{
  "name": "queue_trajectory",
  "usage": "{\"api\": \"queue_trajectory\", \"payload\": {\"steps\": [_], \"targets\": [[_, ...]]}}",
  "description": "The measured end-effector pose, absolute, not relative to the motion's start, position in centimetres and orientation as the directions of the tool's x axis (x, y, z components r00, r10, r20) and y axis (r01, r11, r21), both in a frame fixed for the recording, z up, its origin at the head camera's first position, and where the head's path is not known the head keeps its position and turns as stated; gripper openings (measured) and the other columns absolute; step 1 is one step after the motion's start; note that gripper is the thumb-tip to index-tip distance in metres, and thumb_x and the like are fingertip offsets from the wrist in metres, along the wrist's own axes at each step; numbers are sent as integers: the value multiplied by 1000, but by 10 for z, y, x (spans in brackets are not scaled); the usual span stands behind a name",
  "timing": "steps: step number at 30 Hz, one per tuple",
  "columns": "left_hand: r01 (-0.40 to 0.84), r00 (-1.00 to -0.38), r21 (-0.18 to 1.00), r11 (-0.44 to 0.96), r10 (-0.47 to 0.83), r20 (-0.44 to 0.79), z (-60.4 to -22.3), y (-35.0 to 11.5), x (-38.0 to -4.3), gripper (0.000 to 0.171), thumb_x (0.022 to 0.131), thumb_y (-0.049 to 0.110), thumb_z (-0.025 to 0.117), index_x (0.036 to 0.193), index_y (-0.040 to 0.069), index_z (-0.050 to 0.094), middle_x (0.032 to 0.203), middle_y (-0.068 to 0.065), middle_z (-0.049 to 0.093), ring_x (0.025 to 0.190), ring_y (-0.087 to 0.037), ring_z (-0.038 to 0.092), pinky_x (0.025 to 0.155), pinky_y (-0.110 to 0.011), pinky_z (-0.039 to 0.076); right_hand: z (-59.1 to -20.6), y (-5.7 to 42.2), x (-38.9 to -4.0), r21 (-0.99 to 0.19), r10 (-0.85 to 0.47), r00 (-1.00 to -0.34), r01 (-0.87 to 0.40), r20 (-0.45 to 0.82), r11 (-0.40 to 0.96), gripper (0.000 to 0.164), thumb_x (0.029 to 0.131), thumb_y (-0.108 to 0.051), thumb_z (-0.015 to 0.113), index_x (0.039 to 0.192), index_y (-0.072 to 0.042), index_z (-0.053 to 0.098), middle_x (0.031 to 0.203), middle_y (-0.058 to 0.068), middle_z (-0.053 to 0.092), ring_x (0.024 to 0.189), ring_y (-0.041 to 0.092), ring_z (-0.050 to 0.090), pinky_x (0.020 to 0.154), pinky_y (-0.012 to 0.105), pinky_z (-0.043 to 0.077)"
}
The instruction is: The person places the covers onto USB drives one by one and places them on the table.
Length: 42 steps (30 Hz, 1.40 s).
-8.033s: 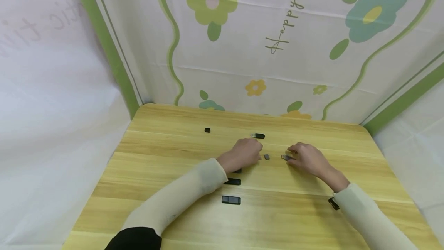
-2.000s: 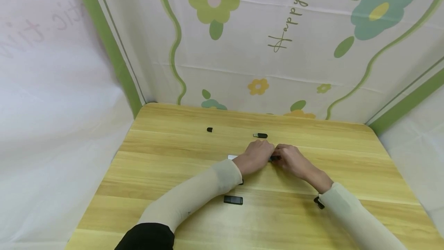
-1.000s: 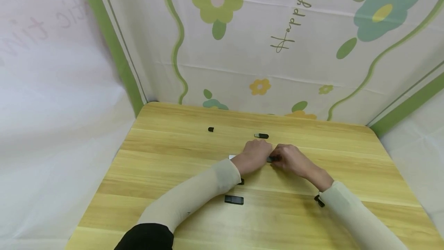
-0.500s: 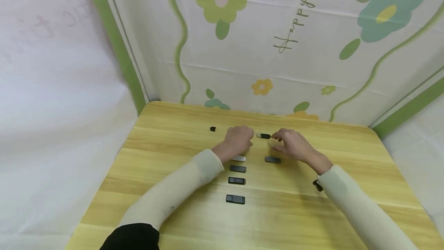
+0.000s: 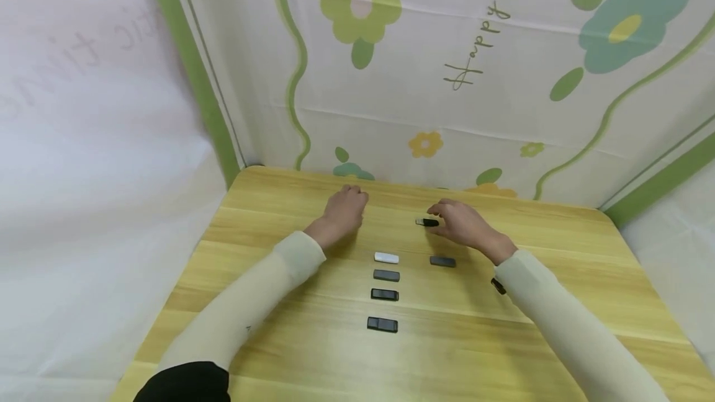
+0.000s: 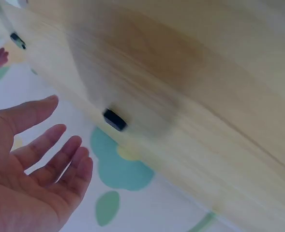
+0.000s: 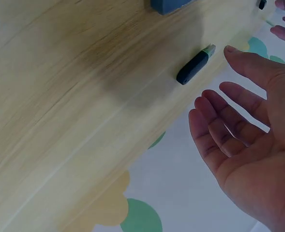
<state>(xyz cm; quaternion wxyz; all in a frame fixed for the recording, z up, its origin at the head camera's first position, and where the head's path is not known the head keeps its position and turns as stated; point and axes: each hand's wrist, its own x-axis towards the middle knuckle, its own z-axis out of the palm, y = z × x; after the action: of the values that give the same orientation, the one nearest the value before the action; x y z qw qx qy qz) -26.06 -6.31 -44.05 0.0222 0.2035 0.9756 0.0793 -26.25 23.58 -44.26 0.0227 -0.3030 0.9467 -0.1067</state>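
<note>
My left hand point(image 5: 342, 214) hovers over the far left of the table with fingers loosely bent, holding nothing. Close by its fingertips lies a small black USB stick cap point(image 6: 114, 120), which the hand hides in the head view. On the right, my right hand point(image 5: 462, 223) is spread around a black USB stick point(image 5: 427, 223) whose metal plug is bare and points left. In the right wrist view a gap shows between the fingers and this stick point(image 7: 194, 66). A dark grey capped USB stick point(image 5: 442, 262) lies nearer than that hand.
A column of USB sticks lies mid-table: a white one point(image 5: 386, 258), a grey one point(image 5: 386, 275) and two black ones point(image 5: 385, 294). A floral cloth point(image 5: 385, 98) hangs behind the wooden table point(image 5: 447, 352). A black item point(image 5: 498, 286) sits by the right sleeve.
Both hands worked together on the dark grey stick, then left it on the table, capped. The left hand moved left and away to the black cap, the right hand away to the black stick.
</note>
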Motion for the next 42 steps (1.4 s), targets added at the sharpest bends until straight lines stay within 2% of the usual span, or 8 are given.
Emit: {"api": "queue_trajectory", "payload": {"steps": [5, 9, 16, 20, 33, 40, 42], "targets": [[379, -916, 156, 912, 393, -78, -444, -76, -265, 35, 100, -1, 66, 135, 1, 65, 130, -18, 66, 122, -35, 62, 95, -42, 59, -451, 231, -268, -219, -575, -818, -561, -1, 798, 42, 92, -12, 83, 129, 5, 70, 123, 21, 71, 108, 38, 69, 91, 52, 57], [342, -925, 203, 918, 367, -99, -445, -81, -267, 32, 99, -4, 65, 131, 0, 67, 125, -19, 67, 116, -35, 64, 89, -44, 60, -456, 227, -271, -223, -577, -817, -560, -14, 798, 41, 93, -8, 81, 129, 5, 70, 124, 22, 70, 112, 40, 68, 94, 53, 57], [308, -934, 264, 914, 343, -97, -450, -90, -272, 11, 98, -5, 66, 107, 0, 70, 112, -16, 68, 103, -31, 66, 84, -42, 60, -459, 223, -270, -223, -586, -810, -571, -2, 790, 38, 92, -5, 81, 127, 6, 70, 120, 23, 72, 108, 40, 70, 93, 53, 57], [312, -935, 279, 908, 346, -80, -455, -94, -277, 4, 97, 0, 71, 100, 1, 72, 109, -15, 70, 98, -29, 67, 81, -41, 59, -460, 223, -270, -231, -589, -808, -576, 13, 784, 36, 92, -4, 81, 125, 6, 71, 118, 23, 72, 106, 39, 70, 93, 53, 57], [300, -937, 325, 897, 341, -75, -462, -96, -285, 7, 96, 0, 72, 93, 3, 77, 99, -10, 74, 81, -20, 60, 70, -33, 51, -463, 224, -271, -250, -602, -798, -587, 23, 770, 28, 93, -2, 79, 120, 5, 75, 115, 21, 72, 104, 37, 70, 91, 52, 58], [300, -940, 318, 899, 336, -63, -461, -97, -285, 8, 97, 0, 72, 99, 4, 79, 107, -11, 75, 95, -23, 68, 78, -36, 57, -464, 225, -271, -241, -598, -801, -587, 35, 773, 26, 93, 1, 78, 118, 5, 76, 114, 21, 72, 104, 38, 70, 91, 52, 58], [302, -940, 318, 899, 336, -57, -461, -97, -285, 8, 97, 0, 71, 97, 4, 78, 105, -11, 74, 93, -22, 67, 77, -36, 57, -464, 225, -271, -238, -597, -802, -587, 35, 774, 26, 93, 1, 78, 119, 5, 76, 115, 21, 72, 105, 38, 70, 92, 52, 58]]}}
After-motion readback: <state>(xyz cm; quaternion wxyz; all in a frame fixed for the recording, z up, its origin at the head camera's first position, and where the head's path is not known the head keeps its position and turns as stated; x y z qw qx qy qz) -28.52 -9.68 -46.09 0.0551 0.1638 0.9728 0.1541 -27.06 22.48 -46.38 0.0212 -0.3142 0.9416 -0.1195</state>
